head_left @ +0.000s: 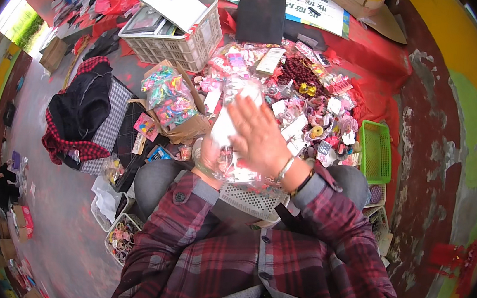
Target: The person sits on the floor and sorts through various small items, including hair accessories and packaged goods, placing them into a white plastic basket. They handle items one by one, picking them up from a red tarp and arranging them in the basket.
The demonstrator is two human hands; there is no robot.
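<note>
In front of my lap is a clear plastic bag (235, 173) with a white card or sheet and small pinkish items showing through it. My left hand (209, 155) grips the bag's left side, its fingers mostly hidden behind it. Across the bag's upper face lies my right hand (258, 136), slightly blurred, its fingers stretched out flat. A white perforated basket (253, 202) sits just below the bag, between my knees. Beyond my hands spreads a heap of hair accessories (312, 119), with scrunchies, carded pieces and dark red beads among them.
Left of my hands stands an open cardboard box (184, 131) of colourful bagged items. Behind it is a white crate (170, 47) holding flat boards. A green basket (375, 153) stands at the right. Clothes (81, 110) lie left, above small baskets (123, 237) of bands.
</note>
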